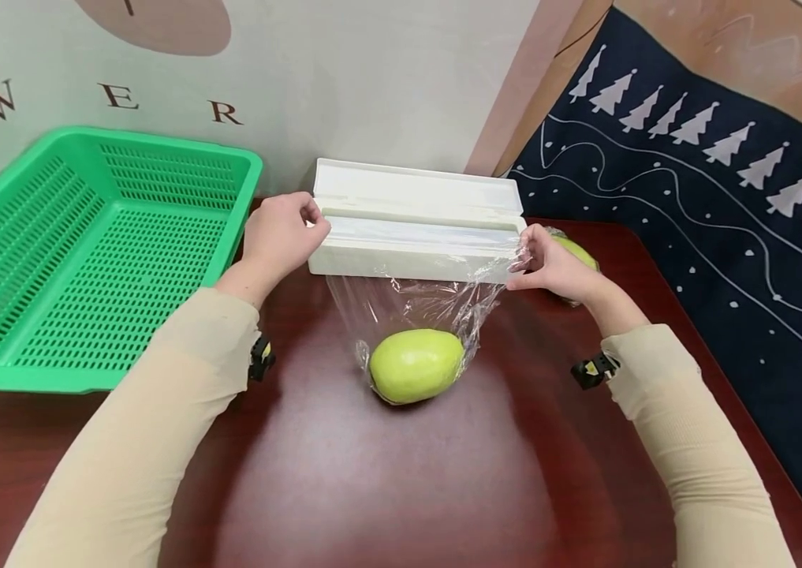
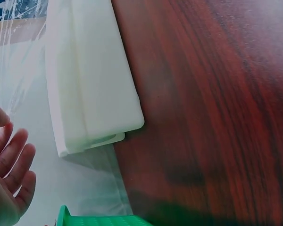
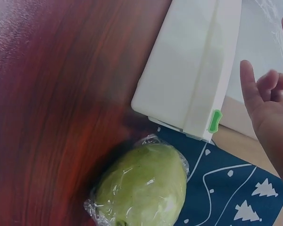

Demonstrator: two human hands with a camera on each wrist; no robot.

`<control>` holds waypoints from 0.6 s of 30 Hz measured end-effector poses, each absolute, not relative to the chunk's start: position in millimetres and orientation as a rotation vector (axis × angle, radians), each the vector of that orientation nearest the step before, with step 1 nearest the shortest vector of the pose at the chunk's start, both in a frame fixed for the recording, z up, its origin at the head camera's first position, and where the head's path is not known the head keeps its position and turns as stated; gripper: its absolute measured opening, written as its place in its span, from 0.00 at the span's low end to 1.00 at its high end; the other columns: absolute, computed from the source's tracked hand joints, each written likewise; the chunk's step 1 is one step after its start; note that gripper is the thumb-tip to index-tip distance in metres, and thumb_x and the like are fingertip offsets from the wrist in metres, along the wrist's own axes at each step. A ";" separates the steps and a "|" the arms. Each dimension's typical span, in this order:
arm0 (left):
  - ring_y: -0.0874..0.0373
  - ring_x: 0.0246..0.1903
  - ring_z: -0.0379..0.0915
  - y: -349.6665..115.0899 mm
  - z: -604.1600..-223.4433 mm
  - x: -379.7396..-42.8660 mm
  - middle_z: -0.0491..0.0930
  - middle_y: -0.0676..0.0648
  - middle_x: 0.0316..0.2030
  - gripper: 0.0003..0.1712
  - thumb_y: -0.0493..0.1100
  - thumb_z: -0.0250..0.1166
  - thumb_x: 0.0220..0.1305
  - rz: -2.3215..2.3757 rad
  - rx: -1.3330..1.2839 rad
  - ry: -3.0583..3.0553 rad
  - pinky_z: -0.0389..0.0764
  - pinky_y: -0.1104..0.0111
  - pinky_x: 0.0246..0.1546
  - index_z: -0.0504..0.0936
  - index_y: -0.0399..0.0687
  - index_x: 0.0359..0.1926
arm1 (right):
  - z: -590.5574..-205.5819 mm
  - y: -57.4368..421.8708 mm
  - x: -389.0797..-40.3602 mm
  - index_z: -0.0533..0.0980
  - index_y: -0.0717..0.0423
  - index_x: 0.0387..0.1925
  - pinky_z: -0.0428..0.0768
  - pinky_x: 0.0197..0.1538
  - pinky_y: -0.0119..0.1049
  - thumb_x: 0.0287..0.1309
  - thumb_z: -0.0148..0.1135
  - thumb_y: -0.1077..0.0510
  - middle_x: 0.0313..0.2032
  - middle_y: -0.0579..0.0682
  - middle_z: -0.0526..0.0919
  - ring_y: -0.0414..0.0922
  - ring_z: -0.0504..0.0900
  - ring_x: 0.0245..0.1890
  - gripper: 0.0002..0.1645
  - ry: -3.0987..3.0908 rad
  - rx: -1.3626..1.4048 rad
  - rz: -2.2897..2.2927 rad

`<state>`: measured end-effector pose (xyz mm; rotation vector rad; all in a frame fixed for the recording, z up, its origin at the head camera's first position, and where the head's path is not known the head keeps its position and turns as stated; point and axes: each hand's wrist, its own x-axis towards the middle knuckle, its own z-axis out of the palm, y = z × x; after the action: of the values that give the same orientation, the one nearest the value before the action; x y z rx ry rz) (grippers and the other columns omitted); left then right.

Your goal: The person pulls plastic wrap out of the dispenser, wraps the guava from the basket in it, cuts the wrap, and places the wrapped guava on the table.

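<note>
A white cling film dispenser box stands with its lid raised. Clear cling film stretches in front of it, down to an oval yellow-green fruit on the table. Near the box's left end, my left hand pinches the film between thumb and index finger; the left wrist view shows the other fingers loosely bent. At the right end my right hand grips a bunched part of the film. Behind that hand lies a second fruit, wrapped in film.
To the left is a large green plastic basket with slotted walls. A pale wall backs the dark red-brown table. A navy cloth with white trees borders the table's right edge.
</note>
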<state>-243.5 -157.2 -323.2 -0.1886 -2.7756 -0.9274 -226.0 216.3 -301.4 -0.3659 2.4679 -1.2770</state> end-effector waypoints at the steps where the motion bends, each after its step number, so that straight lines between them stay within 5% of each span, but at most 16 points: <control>1: 0.50 0.25 0.70 -156.6 -322.5 -244.3 0.76 0.45 0.22 0.10 0.44 0.52 0.56 -0.921 -0.186 -2.778 0.68 0.62 0.27 0.77 0.45 0.31 | -301.0 216.2 -226.7 0.54 0.54 0.41 0.74 0.42 0.21 0.51 0.62 0.71 0.38 0.50 0.69 0.34 0.75 0.38 0.27 2.475 -0.359 -1.266; 12: 0.46 0.32 0.73 -148.9 -314.0 -257.7 0.81 0.42 0.33 0.11 0.42 0.49 0.57 -0.854 -0.128 -2.781 0.73 0.55 0.39 0.77 0.43 0.32 | -315.2 204.0 -240.2 0.54 0.57 0.34 0.71 0.33 0.19 0.47 0.66 0.72 0.29 0.50 0.55 0.35 0.68 0.28 0.28 2.759 -0.358 -1.323; 18: 0.46 0.34 0.73 -145.1 -307.8 -264.0 0.82 0.42 0.33 0.12 0.43 0.49 0.59 -0.884 -0.115 -2.761 0.72 0.55 0.42 0.78 0.43 0.34 | -320.2 204.0 -247.7 0.67 0.67 0.47 0.61 0.27 0.26 0.49 0.66 0.68 0.22 0.46 0.59 0.37 0.59 0.24 0.24 2.880 -0.264 -1.266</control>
<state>-264.0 -145.1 -307.8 -0.1154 -2.7609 -0.8838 -247.7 204.0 -320.2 -0.2637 2.8801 -1.2658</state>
